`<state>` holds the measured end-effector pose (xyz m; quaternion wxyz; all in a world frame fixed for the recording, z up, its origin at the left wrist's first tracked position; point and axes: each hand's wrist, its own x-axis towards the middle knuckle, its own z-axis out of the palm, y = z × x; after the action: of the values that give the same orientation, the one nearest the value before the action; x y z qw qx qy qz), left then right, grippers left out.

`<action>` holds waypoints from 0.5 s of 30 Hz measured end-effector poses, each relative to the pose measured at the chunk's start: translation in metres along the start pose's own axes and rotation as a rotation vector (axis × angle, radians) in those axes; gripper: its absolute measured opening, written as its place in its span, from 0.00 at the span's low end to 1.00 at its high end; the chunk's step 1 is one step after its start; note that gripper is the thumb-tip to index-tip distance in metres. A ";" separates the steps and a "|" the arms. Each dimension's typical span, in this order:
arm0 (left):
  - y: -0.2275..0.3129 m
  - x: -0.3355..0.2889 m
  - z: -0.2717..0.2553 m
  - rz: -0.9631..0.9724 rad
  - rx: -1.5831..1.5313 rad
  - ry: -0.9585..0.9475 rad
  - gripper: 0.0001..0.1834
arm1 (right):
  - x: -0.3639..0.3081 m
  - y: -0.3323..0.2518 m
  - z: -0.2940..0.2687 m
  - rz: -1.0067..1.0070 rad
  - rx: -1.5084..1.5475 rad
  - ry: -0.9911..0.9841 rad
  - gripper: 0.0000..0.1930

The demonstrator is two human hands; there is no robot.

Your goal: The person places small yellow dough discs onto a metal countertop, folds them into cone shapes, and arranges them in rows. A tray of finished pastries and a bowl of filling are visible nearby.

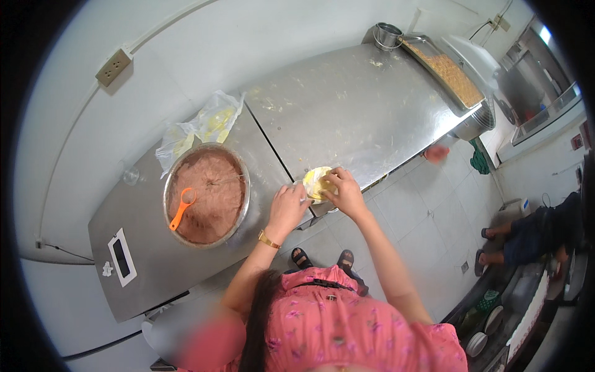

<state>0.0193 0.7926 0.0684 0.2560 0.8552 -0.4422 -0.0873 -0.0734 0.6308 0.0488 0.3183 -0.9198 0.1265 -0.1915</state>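
On the left table (164,273), the mixing bowl (248,201) holds a mixture (214,170) with a scoop (176,222) lying on it, a plastic bag (218,119) just behind, and a cup (131,177) and a flat device (123,258) to its left. Right of the bowl, by the near edge of the right table (347,111) and close to the seam, a handled item (315,180) lies between left hand (289,208) and right hand (347,193). Along that table's right end lies a tray (429,64) of food (455,77), a pail (388,38) beside its far end
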 end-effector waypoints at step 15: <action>0.009 0.001 0.013 -0.119 0.019 0.337 0.10 | 0.018 0.017 -0.013 0.135 0.087 0.129 0.12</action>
<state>0.0085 0.7827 0.0626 0.3128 0.8847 -0.3426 0.0462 -0.0652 0.6045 0.0520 0.3613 -0.8802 0.1999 -0.2339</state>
